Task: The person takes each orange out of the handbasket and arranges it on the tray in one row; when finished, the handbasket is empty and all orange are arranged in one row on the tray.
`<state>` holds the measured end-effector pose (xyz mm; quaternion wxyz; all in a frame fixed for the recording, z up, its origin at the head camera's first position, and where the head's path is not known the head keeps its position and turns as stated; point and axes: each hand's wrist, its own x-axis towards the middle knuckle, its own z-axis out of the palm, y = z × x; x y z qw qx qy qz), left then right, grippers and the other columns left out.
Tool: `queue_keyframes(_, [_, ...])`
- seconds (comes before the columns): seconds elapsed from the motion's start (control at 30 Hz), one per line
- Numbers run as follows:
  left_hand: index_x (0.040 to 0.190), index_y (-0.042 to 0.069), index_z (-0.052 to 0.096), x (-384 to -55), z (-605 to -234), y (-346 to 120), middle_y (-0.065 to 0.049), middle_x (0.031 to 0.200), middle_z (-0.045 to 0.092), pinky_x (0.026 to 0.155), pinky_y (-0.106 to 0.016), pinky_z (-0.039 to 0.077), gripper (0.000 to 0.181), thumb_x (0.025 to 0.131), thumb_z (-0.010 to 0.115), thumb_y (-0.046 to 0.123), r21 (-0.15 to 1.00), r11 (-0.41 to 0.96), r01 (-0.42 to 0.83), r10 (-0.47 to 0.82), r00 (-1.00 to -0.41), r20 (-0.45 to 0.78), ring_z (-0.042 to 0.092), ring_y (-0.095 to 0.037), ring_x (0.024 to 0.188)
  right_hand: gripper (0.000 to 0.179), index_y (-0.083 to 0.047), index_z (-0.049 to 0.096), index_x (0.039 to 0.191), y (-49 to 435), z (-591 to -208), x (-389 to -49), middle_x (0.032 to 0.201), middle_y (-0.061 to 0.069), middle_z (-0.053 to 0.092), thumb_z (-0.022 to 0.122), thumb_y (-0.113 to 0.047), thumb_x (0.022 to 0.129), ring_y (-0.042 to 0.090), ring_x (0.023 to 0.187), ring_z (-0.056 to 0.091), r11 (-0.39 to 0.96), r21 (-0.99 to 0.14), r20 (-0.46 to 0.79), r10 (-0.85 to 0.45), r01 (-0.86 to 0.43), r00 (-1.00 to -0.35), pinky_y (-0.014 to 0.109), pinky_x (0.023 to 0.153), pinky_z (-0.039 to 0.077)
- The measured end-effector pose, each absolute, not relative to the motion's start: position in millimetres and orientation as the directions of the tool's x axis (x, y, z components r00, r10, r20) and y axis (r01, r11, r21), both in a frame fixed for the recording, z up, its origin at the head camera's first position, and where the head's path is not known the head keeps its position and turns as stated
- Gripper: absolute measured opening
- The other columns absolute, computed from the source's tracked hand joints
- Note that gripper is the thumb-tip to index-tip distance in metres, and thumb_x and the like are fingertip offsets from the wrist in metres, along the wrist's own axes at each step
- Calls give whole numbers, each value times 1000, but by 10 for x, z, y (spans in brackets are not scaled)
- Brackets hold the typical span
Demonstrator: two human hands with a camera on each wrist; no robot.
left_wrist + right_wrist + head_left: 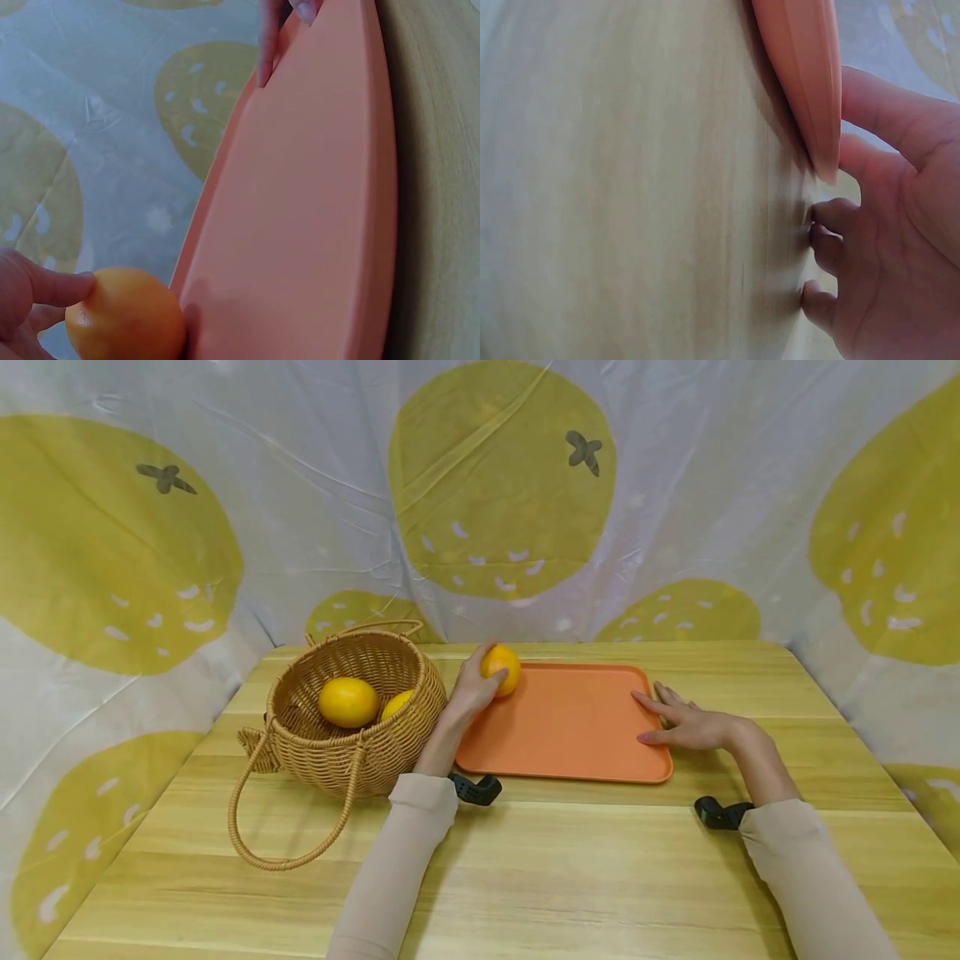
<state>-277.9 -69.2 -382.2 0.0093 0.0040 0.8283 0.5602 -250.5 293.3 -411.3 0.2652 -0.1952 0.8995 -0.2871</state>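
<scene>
My left hand (474, 687) grips an orange (501, 670) between thumb and fingers, at the far left corner of a flat orange tray (562, 722). In the left wrist view the orange (126, 315) sits right beside the tray's rim. My right hand (693, 727) is at the tray's right edge, fingers spread. Its thumb and index finger touch the rim, while the other fingertips rest on the table, as the right wrist view shows. To the left, a wicker basket (322, 760) holds a yellow oval fruit (348, 702) and a second yellow fruit (396, 703), partly hidden by the basket's rim.
One basket handle (288, 862) hangs forward onto the wooden table (585, 877); the other leans toward the back. A fruit-printed cloth (315, 510) hangs behind the table and along both sides. My left forearm passes close along the basket's right side.
</scene>
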Motion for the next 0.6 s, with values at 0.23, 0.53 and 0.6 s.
queue_keyframes(0.23, [159, 11, 42, -2776, -3821, -709, -21, 164, 37, 121, -54, 35, 62, 101, 64, 9, 903, 429, 28, 25, -1000, 19, 39, -41, 148, 112, -15, 3, 168, 2965, -4179, -2549, 169, 22, -26, 59, -74, 91, 47, 155, -25, 762, -611, -351, -505, -216, -788, 74, 118, -13])
queue_keyframes(0.53, [160, 20, 40, -2617, -3482, -712, -26, 171, 9, 122, -69, 22, 60, 105, 61, 27, 786, 611, 92, 43, -996, 83, 10, -54, 156, 95, -7, 4, 167, 2885, -4031, -2456, 167, 28, -26, 61, -48, 102, 53, 152, -26, 749, -628, -356, -518, -212, -778, 77, 115, -12])
queue_keyframes(0.6, [160, 19, 40, -2576, -3346, -704, -25, 172, 10, 123, -68, 20, 59, 105, 61, 28, 774, 619, 134, 74, -991, 112, 9, -52, 157, 94, -5, 4, 166, 2866, -4015, -2447, 166, 32, -25, 61, -45, 103, 55, 151, -25, 743, -633, -351, -525, -217, -775, 78, 114, -13])
